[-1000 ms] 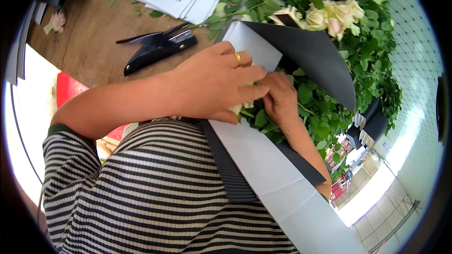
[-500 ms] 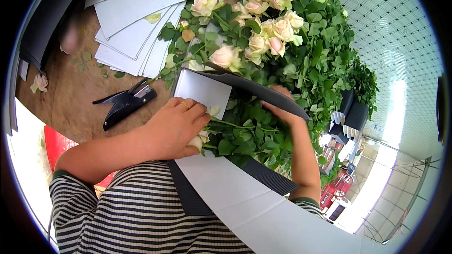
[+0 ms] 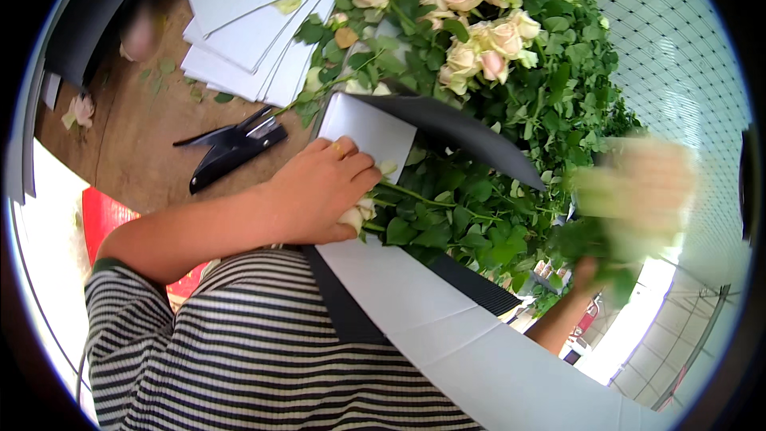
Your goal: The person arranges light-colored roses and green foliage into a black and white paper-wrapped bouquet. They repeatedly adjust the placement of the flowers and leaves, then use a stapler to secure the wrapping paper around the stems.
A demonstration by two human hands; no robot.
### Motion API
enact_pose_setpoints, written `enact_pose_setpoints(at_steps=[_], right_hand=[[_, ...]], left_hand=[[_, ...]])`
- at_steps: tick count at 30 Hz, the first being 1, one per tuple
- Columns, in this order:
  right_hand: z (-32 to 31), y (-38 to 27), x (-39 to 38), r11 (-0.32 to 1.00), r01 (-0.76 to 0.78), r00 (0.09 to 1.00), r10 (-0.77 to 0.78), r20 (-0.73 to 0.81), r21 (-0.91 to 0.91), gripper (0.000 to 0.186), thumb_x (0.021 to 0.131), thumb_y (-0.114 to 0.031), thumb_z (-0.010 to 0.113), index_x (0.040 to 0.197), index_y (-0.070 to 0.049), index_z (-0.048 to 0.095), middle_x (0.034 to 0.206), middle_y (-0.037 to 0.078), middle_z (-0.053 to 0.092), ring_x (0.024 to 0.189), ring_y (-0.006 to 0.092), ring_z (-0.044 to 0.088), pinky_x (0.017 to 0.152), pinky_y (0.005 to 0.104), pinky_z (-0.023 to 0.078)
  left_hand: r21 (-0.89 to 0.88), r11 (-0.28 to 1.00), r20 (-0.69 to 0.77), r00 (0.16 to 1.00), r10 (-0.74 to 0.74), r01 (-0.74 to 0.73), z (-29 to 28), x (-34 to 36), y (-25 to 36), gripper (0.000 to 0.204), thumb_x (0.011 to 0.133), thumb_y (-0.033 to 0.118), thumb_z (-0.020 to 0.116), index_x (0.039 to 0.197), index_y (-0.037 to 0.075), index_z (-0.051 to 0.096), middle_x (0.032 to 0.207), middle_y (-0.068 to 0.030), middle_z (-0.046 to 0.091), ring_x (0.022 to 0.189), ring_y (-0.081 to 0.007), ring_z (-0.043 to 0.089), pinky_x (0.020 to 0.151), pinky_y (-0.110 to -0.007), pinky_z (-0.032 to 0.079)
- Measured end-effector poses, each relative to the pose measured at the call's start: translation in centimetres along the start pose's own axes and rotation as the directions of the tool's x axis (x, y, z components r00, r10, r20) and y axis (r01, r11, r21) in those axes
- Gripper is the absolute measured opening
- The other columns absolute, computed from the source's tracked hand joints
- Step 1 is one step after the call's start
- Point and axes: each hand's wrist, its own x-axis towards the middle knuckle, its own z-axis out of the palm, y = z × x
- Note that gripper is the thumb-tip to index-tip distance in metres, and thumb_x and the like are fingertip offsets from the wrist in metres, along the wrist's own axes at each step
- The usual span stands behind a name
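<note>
A large bunch of cream roses with green leafy stems (image 3: 479, 112) is seen lying across the upper centre and right of the frame, partly enclosed by a folded wrapping sheet, white inside and dark grey outside (image 3: 431, 120), whose long lower flap runs to the lower right. The wrapping is judged part done: the sheet is folded over the stems but not fastened, and a stack of spare white sheets (image 3: 255, 24) remains at the upper left. A black hand stapler (image 3: 235, 152) lies unused on the brown wooden table (image 3: 144, 152), left of centre. The left hand (image 3: 319, 191), at centre, is curled with fingers closed on the sheet edge and stems. The right hand (image 3: 586, 275), at right, is blurred beneath a smeared cluster of stems; its grip cannot be told.
</note>
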Motion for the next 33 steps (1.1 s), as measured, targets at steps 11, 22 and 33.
enact_pose_setpoints(at_steps=[11,22,33], right_hand=[[11.1,-8.0,-0.9,0.892,0.444,0.643,-0.253,0.723,-0.082,0.045,0.064,-0.006,0.073,0.108,-0.009,0.063,0.091,0.009,0.06,0.087,0.0286,0.058,0.075,0.0422,0.045],[16.6,-15.5,1.8,0.895,0.022,0.676,-0.341,0.653,0.445,0.034,0.079,-0.011,0.067,0.112,-0.004,0.062,0.097,0.014,0.064,0.068,0.0268,0.062,0.062,0.0338,0.05],[19.7,-15.3,-0.6,0.857,0.146,0.815,-0.387,0.431,0.494,0.04,0.078,-0.006,0.061,0.116,-0.018,0.063,0.091,0.007,0.063,0.078,0.0295,0.063,0.068,0.0381,0.051]], left_hand=[[0.067,0.983,-0.046,0.985,-0.165,0.168,-0.5,-1.7,0.5,0.066,0.065,0.049,0.075,0.121,0.02,0.057,0.101,-0.0119,0.058,0.087,-0.0283,0.056,0.076,-0.039,0.044],[-0.035,0.972,0.234,0.947,-0.219,0.234,-1.7,-1.6,0.7,0.061,0.077,0.046,0.068,0.128,0.02,0.049,0.075,-0.0092,0.067,0.068,-0.0268,0.067,0.055,-0.039,0.049],[-0.013,0.974,0.253,0.943,-0.218,0.228,-1.6,-1.6,0.7,0.062,0.079,0.048,0.066,0.131,0.02,0.047,0.07,-0.008,0.066,0.064,-0.0267,0.066,0.053,-0.038,0.048]])
